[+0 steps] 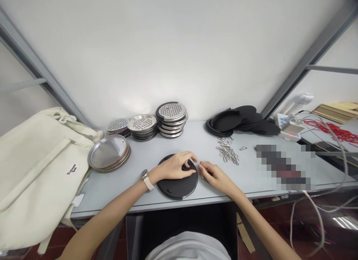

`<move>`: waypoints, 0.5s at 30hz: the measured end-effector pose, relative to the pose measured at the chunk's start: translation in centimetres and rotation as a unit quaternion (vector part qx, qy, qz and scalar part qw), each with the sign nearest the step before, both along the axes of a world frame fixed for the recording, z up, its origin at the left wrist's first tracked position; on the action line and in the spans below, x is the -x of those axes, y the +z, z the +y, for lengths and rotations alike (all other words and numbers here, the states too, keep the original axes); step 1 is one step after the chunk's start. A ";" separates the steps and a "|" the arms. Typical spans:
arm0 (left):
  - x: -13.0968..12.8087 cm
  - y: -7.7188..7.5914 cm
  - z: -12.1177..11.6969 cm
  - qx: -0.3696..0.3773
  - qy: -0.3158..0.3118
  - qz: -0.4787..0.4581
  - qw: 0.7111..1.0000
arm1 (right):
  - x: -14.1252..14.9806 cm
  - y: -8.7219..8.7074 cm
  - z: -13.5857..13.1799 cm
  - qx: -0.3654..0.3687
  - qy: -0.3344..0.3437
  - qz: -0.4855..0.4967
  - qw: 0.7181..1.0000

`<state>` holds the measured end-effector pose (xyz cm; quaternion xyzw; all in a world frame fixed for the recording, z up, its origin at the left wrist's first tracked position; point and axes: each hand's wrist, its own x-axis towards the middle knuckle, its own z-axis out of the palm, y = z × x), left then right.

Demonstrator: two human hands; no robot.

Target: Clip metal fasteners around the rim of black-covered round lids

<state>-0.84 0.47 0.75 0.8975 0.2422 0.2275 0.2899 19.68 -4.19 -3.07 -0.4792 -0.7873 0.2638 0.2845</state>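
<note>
A round black disc (176,183) lies flat on the grey table (123,185) near its front edge. My left hand (176,166) rests on top of the disc, fingers curled and pinching at its right rim. My right hand (214,175) sits just right of the disc, fingers closed on a small metal clip (199,165) held against the rim. A watch is on my left wrist.
Stacks of perforated metal discs (171,118) and plain metal plates (108,155) stand at the back left. Black discs (237,120) are piled at the back right, with loose metal clips (228,151) before them. A cream bag (36,163) lies left; cables and red cords lie right.
</note>
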 end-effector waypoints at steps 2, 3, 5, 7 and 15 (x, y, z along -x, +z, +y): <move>0.0 0.1 -0.1 -0.007 -0.007 0.004 1.000 | 0.2 0.2 -0.1 -0.012 0.006 -0.012 1.000; 0.0 0.2 -0.1 -0.007 -0.011 0.005 1.000 | 0.2 0.3 -0.1 -0.018 0.013 -0.018 1.000; -0.1 0.2 -0.2 0.000 -0.015 0.005 1.000 | 0.3 0.4 -0.2 -0.028 0.028 -0.024 0.999; -0.2 0.2 -0.2 0.010 -0.018 0.003 1.000 | 0.2 0.5 -0.2 -0.030 0.039 -0.024 0.999; -0.3 0.1 -0.2 0.024 -0.022 -0.002 0.999 | 0.0 0.2 0.0 -0.030 0.042 -0.034 0.998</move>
